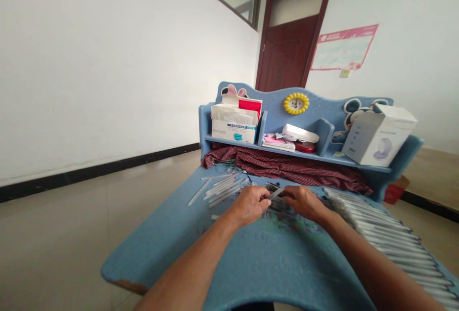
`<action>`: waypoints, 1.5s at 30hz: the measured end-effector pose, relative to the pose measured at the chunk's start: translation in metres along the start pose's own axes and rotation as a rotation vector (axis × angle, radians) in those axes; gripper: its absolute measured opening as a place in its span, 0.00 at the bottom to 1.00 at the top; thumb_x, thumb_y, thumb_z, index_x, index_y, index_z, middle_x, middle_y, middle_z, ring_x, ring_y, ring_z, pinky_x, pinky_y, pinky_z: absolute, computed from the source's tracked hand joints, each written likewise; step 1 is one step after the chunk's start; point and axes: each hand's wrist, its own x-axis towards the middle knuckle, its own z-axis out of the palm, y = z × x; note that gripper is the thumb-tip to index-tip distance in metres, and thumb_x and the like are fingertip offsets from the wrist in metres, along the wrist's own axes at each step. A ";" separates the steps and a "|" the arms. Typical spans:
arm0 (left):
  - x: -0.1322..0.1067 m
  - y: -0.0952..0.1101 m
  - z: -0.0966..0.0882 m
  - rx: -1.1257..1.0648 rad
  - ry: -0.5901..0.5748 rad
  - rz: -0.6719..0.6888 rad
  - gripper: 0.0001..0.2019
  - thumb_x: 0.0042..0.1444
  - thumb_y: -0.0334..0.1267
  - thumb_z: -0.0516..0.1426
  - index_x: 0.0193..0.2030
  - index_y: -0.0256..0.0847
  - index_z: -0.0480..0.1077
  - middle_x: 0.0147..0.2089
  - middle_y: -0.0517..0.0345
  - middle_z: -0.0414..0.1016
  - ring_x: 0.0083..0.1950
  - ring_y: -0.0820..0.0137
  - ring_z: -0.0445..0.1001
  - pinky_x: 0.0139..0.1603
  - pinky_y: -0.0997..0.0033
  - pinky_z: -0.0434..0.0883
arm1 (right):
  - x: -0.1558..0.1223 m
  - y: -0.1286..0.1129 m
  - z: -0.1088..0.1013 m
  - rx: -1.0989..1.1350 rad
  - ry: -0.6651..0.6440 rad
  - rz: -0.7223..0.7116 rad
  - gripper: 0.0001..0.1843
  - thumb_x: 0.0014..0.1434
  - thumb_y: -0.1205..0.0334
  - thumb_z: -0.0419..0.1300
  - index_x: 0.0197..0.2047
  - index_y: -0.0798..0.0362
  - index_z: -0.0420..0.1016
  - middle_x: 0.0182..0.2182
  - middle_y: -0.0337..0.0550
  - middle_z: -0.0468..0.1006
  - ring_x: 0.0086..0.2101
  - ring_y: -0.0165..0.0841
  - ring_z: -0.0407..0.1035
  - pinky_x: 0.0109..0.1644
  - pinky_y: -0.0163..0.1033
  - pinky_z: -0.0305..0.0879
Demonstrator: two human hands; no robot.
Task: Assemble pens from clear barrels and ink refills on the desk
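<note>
My left hand (251,203) pinches a short, narrow, clear plastic tube (276,193) over the middle of the blue desk. At the tube's upper right end, the fingers of my right hand (304,201) are closed; what they grip is hidden. Several similar clear tubes (226,189) lie loosely to the left of my left hand. Beyond my right forearm, a long row of pale tubes with dark tips (387,234) lies side by side. Small dark pieces (281,210) are scattered under and around both hands, too small to name.
A blue shelf (233,141) runs along the desk's back, holding a mask box (234,130), papers (278,142) and a white carton (380,136). Bunched checked cloth (287,165) lies below it. The blue desk (161,244) has a worn front left corner.
</note>
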 end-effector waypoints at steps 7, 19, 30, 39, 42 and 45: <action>0.000 0.002 0.001 -0.054 -0.022 -0.030 0.07 0.49 0.34 0.51 0.29 0.36 0.70 0.20 0.64 0.65 0.22 0.76 0.64 0.23 0.79 0.57 | -0.021 -0.001 0.001 1.035 0.094 -0.015 0.13 0.49 0.54 0.59 0.33 0.57 0.70 0.26 0.40 0.75 0.19 0.28 0.69 0.25 0.34 0.63; 0.000 0.008 0.000 -0.080 -0.094 -0.020 0.08 0.49 0.33 0.51 0.31 0.35 0.71 0.20 0.64 0.65 0.22 0.77 0.63 0.23 0.79 0.57 | -0.037 -0.011 0.000 1.185 0.182 -0.037 0.13 0.47 0.55 0.63 0.32 0.55 0.70 0.19 0.38 0.75 0.20 0.31 0.71 0.27 0.36 0.67; -0.001 0.012 0.001 -0.004 -0.131 0.036 0.08 0.50 0.34 0.52 0.31 0.36 0.71 0.24 0.62 0.67 0.25 0.76 0.64 0.26 0.78 0.58 | -0.042 -0.005 -0.006 1.296 0.267 0.049 0.11 0.42 0.59 0.66 0.26 0.56 0.71 0.16 0.35 0.72 0.15 0.27 0.66 0.21 0.33 0.63; 0.000 0.015 0.001 0.050 -0.172 0.075 0.07 0.49 0.34 0.53 0.30 0.37 0.71 0.27 0.60 0.68 0.29 0.75 0.66 0.28 0.79 0.60 | -0.045 -0.003 -0.009 1.202 0.310 0.011 0.10 0.42 0.59 0.66 0.26 0.56 0.73 0.17 0.34 0.68 0.15 0.23 0.62 0.17 0.30 0.61; 0.001 0.015 0.002 0.052 -0.192 0.084 0.07 0.49 0.35 0.53 0.31 0.37 0.72 0.26 0.61 0.68 0.28 0.75 0.66 0.29 0.79 0.60 | -0.045 -0.004 -0.007 1.173 0.324 0.004 0.11 0.42 0.58 0.66 0.25 0.56 0.74 0.18 0.35 0.68 0.15 0.23 0.62 0.16 0.29 0.62; 0.001 0.016 0.002 0.060 -0.196 0.101 0.07 0.49 0.35 0.53 0.30 0.37 0.72 0.25 0.61 0.68 0.29 0.74 0.66 0.30 0.78 0.60 | -0.045 -0.004 -0.006 1.165 0.332 0.014 0.11 0.41 0.57 0.66 0.25 0.56 0.74 0.19 0.35 0.69 0.15 0.23 0.63 0.16 0.29 0.62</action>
